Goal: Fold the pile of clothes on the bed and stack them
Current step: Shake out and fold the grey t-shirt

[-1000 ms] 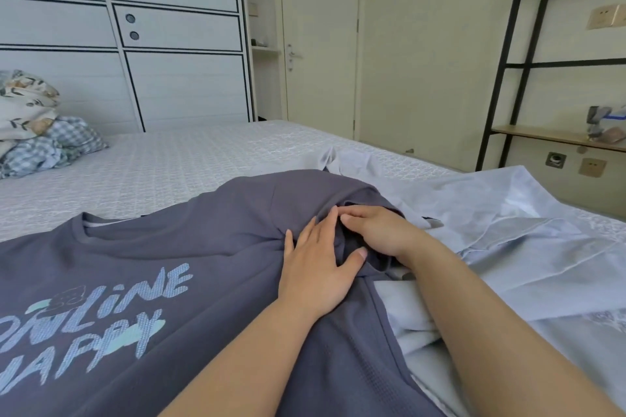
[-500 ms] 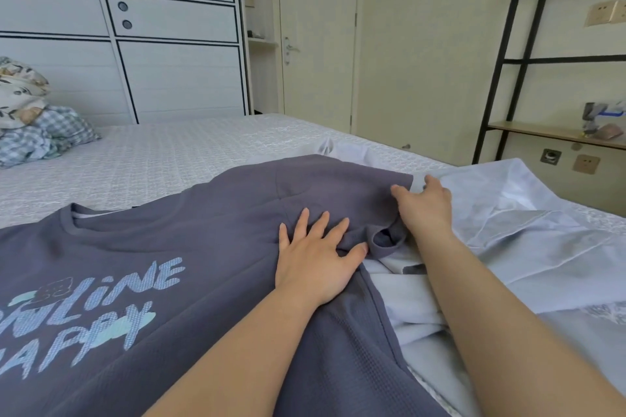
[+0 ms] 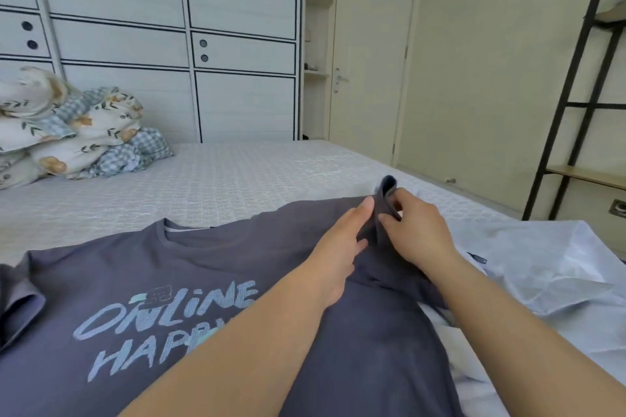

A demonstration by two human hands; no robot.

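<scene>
Here your left hand [image 3: 342, 247] lies flat with straight fingers on the grey T-shirt [image 3: 189, 298] spread face-up across the bed [image 3: 210, 186], pinning it so your right hand [image 3: 416, 234] can pinch and lift its sleeve [image 3: 386, 193] to fold inward.

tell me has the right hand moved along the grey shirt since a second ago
Yes. The right hand went from beside the left hand out to the sleeve, which it now pinches.

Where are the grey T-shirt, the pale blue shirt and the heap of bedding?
grey T-shirt [image 3: 203, 267]: head view, on the chest above the lettering.
pale blue shirt [image 3: 528, 257]: head view, on its flat upper part.
heap of bedding [image 3: 84, 132]: head view, on the middle of the heap.
</scene>
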